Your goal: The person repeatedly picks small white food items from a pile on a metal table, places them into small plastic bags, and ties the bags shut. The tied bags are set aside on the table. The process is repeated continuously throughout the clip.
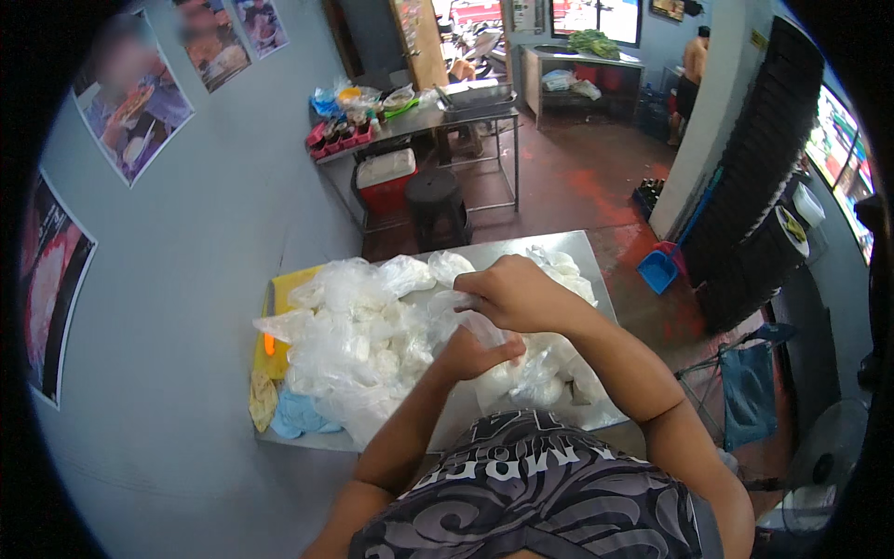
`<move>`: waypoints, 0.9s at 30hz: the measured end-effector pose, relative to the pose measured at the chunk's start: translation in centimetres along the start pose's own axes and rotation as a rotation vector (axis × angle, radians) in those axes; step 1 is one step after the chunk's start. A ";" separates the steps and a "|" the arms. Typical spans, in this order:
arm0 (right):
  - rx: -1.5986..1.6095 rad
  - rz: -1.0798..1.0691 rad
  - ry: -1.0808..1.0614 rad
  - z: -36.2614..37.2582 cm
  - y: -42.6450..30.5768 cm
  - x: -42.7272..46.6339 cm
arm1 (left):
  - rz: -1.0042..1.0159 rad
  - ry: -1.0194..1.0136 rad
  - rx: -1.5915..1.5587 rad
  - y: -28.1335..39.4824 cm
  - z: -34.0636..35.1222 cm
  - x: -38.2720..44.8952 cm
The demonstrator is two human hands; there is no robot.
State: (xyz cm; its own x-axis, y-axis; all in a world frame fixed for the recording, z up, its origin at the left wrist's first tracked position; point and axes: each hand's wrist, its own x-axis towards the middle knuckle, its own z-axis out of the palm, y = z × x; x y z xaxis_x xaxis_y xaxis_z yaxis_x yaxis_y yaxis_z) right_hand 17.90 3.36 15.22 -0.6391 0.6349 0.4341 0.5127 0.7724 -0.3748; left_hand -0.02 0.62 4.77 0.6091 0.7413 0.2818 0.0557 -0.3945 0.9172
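Note:
My right hand [513, 293] pinches the upper part of a clear plastic bag [457, 307] with fingers and thumb. Just below it, my left hand [478, 353] holds the same bag lower down; what the bag contains is mostly hidden by my hands. To the left lies a large heap of clear plastic bags with white contents [377, 349]. More bags of white stuff [548, 377] lie at the right, partly behind my right forearm. All rest on a metal table [454, 412].
A yellow cutting board [297, 283] with an orange-handled knife [269, 344], a blue cloth [300, 414] and a yellowish cloth [262, 402] lie at the table's left. Beyond stand a black stool [434, 195] and a second metal table [412, 126]. A person [691, 77] stands far off.

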 end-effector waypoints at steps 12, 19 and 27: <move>-0.464 -0.219 -0.158 0.8 -2.5 -5.3 | -0.295 -0.273 -0.511 2.3 0.8 1.1; 0.215 -0.094 -0.530 -0.8 1.4 -9.0 | -0.320 -0.096 -0.208 7.2 -1.1 -1.4; 1.841 0.166 0.173 7.0 1.5 -5.0 | 0.071 0.539 -0.025 7.7 2.8 3.7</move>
State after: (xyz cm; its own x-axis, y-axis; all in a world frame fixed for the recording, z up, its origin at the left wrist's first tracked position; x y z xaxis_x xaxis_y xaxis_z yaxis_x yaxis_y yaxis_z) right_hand 17.85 1.20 6.72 -0.5345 0.7788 0.3282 -0.7113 -0.2048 -0.6724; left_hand 4.91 -1.24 12.12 0.1186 0.8892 0.4420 0.0057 -0.4457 0.8952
